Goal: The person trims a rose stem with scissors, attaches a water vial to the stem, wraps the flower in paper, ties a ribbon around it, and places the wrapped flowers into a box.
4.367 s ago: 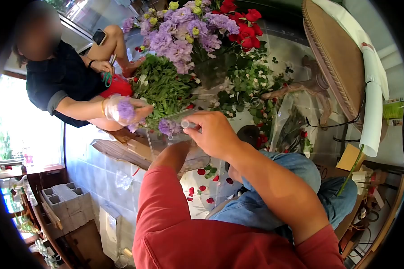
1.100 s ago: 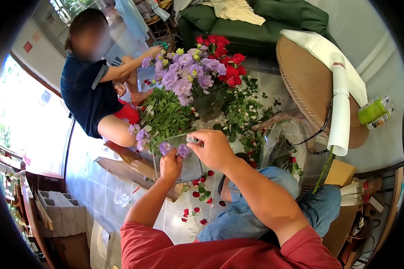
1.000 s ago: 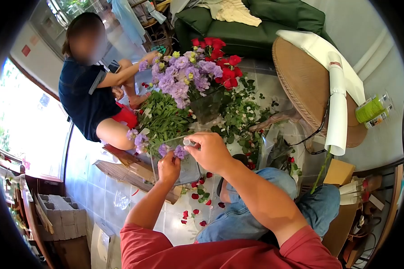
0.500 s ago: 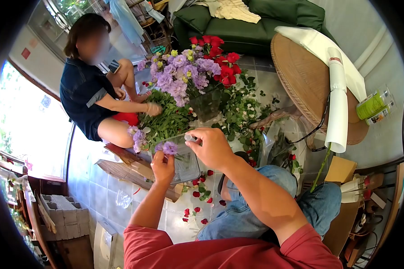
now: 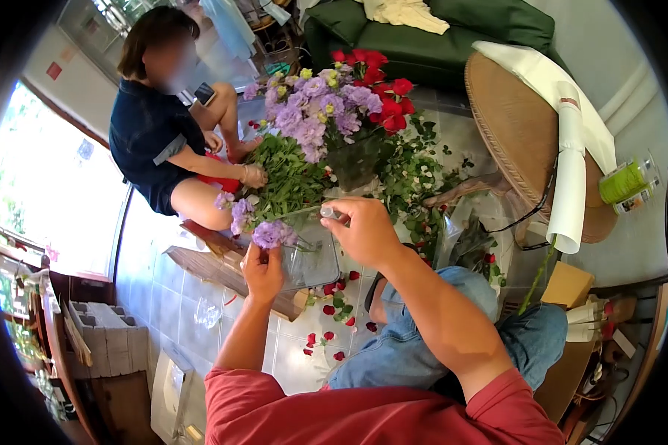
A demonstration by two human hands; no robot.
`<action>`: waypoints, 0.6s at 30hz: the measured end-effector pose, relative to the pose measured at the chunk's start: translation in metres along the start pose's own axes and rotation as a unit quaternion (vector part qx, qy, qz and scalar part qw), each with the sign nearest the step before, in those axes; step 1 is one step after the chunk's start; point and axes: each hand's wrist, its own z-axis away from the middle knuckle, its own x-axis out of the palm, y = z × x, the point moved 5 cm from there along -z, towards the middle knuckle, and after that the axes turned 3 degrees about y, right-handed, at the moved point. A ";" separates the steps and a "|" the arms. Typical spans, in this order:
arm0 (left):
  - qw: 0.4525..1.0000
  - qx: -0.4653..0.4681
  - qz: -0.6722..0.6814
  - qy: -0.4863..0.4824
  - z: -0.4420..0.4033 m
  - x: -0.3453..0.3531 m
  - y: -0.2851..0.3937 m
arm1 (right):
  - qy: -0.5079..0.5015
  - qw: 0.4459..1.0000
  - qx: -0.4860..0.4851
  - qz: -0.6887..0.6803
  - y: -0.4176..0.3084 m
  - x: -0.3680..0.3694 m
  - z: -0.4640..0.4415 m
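My left hand (image 5: 262, 271) is closed around a purple ruffled flower (image 5: 274, 234), its bloom just above the fingertips and its stem pointing right. Between the thumb and fingers of my right hand (image 5: 364, 231) is a small clear tube (image 5: 329, 212) with a round pale end; the rest of it is hidden by the fingers. Flower and tube are apart. Under both hands lies a clear plastic container (image 5: 318, 274), partly covered by them. Beyond it are a heap of green stems (image 5: 286, 174) and a vase (image 5: 352, 165) of purple and red flowers.
Another person (image 5: 152, 133) sits at the left, one hand at the green stems. Red petals (image 5: 328, 310) and leaves litter the tiled floor. A wooden board (image 5: 208, 271) lies left of the container. On the right stands a round table (image 5: 508, 104) with rolled white paper (image 5: 569, 178).
The flower in my left hand has turned so more of its bloom shows. My right hand still pinches the tube. The whole view has shifted slightly.
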 end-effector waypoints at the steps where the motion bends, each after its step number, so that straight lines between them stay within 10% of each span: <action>1: 1.000 -0.003 -0.003 0.005 0.002 -0.001 0.002 | -0.006 1.000 -0.001 -0.003 -0.001 0.000 0.000; 18: 0.914 -0.135 0.193 0.330 0.007 -0.193 -0.041 | -0.022 1.000 -0.001 -0.005 -0.006 0.005 0.003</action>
